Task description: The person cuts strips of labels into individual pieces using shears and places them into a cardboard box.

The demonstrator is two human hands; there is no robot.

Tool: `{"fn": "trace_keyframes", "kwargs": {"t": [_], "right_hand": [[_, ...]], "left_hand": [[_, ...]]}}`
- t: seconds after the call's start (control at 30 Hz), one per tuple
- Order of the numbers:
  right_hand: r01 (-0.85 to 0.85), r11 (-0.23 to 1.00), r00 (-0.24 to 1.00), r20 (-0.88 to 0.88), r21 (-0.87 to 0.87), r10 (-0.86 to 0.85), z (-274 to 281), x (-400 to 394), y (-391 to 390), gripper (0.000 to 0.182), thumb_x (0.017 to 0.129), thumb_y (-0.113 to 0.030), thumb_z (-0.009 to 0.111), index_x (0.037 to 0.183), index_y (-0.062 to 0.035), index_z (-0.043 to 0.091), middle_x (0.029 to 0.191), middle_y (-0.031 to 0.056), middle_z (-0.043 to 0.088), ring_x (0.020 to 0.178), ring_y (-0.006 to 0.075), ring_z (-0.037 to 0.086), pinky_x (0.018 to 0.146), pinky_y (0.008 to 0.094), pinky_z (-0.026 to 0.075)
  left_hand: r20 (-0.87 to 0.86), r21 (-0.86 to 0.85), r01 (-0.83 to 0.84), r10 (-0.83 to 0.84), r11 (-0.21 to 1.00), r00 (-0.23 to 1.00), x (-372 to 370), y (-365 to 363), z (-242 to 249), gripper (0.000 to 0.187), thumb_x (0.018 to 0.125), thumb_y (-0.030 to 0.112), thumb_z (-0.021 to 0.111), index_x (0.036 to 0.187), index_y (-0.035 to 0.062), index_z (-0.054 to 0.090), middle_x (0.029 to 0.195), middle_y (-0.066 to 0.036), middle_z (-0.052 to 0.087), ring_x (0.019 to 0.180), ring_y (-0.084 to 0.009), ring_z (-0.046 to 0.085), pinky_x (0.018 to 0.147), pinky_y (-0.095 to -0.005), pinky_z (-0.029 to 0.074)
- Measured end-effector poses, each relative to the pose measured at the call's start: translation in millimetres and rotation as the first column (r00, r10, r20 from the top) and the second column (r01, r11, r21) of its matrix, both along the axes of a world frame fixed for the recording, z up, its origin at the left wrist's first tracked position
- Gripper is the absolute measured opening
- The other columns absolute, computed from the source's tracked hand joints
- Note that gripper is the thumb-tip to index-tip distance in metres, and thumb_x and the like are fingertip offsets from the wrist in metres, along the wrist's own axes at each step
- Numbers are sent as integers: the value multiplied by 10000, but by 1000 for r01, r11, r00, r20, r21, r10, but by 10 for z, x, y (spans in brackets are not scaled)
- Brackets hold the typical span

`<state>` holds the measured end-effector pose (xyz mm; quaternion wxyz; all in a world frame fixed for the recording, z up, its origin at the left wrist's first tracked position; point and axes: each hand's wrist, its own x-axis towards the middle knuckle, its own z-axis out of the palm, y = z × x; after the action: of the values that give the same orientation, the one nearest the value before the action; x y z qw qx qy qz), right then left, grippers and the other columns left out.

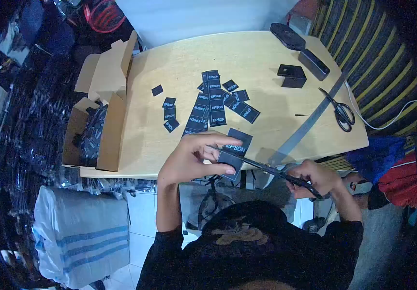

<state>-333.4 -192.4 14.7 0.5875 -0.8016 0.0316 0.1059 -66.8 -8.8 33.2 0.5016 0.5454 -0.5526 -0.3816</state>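
Observation:
My left hand pinches a black label strip printed EPSON in white, held at the table's front edge. In my right hand are black-handled scissors, their blades reaching left across the strip near my left fingertips. Just beyond, more black EPSON label strips lie overlapping on the wooden table. A short label strip and a single dark square sit left of them.
An open cardboard box of dark labels stands at the table's left. Toward the right are a second pair of scissors, a long metal ruler, a black card holder, dark cases and a white cable. A white sack is below left.

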Motion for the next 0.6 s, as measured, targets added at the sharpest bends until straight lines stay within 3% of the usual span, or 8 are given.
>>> {"fn": "trace_keyframes", "kwargs": {"t": [0.17, 0.23, 0.3, 0.37, 0.4, 0.43, 0.53, 0.6], "right_hand": [[15, 997, 999, 35, -80, -12, -25, 24, 1, 310, 762, -284, 731, 710, -24, 568, 572, 54, 526, 513, 141, 488, 472, 303, 357], [9, 994, 999, 44, -110, -5, -19, 51, -3, 307, 766, -278, 728, 707, -24, 566, 565, 59, 516, 506, 139, 479, 469, 304, 352], [-2, 990, 998, 58, -140, 10, -33, 73, 0, 303, 770, -271, 725, 704, -23, 565, 558, 65, 507, 500, 137, 470, 467, 305, 347], [43, 984, 997, 76, -171, -31, -75, 70, -2, 302, 774, -268, 722, 704, -21, 562, 550, 70, 493, 488, 133, 453, 460, 304, 339], [41, 988, 998, 56, -147, -33, -71, 85, -10, 299, 776, -264, 722, 699, -22, 563, 551, 56, 492, 491, 119, 437, 454, 298, 327], [26, 989, 998, 63, -146, -17, -128, 71, -15, 299, 776, -264, 722, 699, -22, 563, 551, 56, 492, 491, 119, 437, 454, 298, 327], [130, 989, 991, 14, -71, -130, -293, -22, -26, 297, 765, -251, 734, 693, -18, 564, 553, 25, 489, 504, 96, 423, 455, 285, 319], [150, 988, 989, 2, -45, -150, -417, -79, -15, 291, 758, -245, 738, 693, -19, 567, 548, 21, 486, 500, 97, 422, 455, 282, 320]], "left_hand": [[-9, 79, -26, 27, 997, 1000, 46, 27, 17, 542, 573, 0, 829, 1081, 22, 641, 967, -52, 635, 811, -58, 590, 624, -178, 480], [-126, 122, -28, 43, 992, 991, 53, 46, 3, 550, 578, -11, 824, 1093, 22, 634, 953, -43, 631, 828, -61, 594, 626, -176, 482], [-136, 107, -43, 57, 993, 989, 90, 78, -23, 546, 583, -25, 817, 1094, 38, 638, 864, 0, 602, 746, -28, 553, 599, -167, 453], [-2, 26, -120, 120, 992, 993, 190, 125, -86, 521, 585, -25, 816, 1073, 57, 651, 777, 45, 540, 660, 0, 470, 544, -158, 384], [-71, 83, -198, 204, 977, 976, 257, 150, -174, 477, 597, 8, 822, 1043, 68, 663, 734, 72, 489, 614, 8, 404, 513, -161, 315], [102, 109, -275, 264, 955, 959, 374, 169, -180, 421, 637, 51, 809, 1030, 66, 660, 740, 70, 501, 617, 9, 425, 514, -165, 326], [155, 124, -439, 420, 890, 894, 851, 146, -516, 439, 669, 85, 795, 1075, 69, 630, 725, 64, 511, 590, -1, 429, 535, -168, 370], [393, -15, -574, 533, 819, 750, 1123, 127, -703, 485, 665, 219, 809, 1062, 33, 601, 660, -2, 524, 585, -95, 468, 546, -229, 407]]}}
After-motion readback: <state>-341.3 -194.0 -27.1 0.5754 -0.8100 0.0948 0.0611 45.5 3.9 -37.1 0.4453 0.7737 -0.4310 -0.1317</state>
